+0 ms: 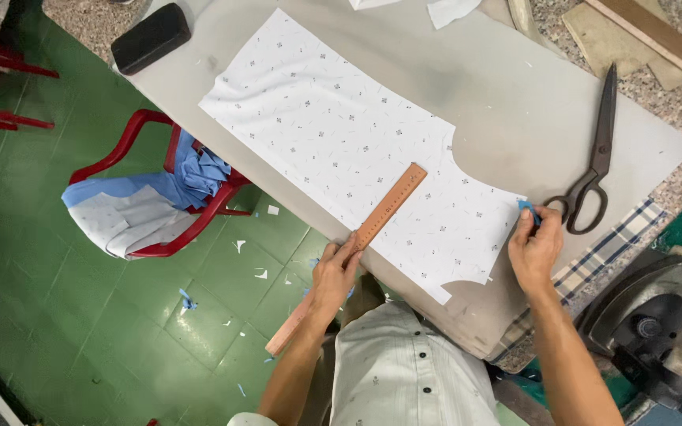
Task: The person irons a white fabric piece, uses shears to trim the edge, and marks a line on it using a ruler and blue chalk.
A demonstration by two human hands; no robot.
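A white fabric piece (357,150) printed with small dark motifs lies flat on the grey table, one edge cut in a curved scoop. A wooden ruler (357,241) lies slantwise across its near edge, overhanging the table. A small blue chalk (527,207) touches the fabric's right corner.

The cut fabric piece (357,150) lies flat along the table (515,102), reaching its near edge. The ruler (357,244) lies on the fabric and sticks out past that near edge, with the left hand (335,272) on it. The right hand (534,248) sits at the fabric's right end, scissors (593,158) just beyond it. A block (150,37) sits at the far left corner. A chair (159,197) stands left of the table, cloth (136,209) on it.
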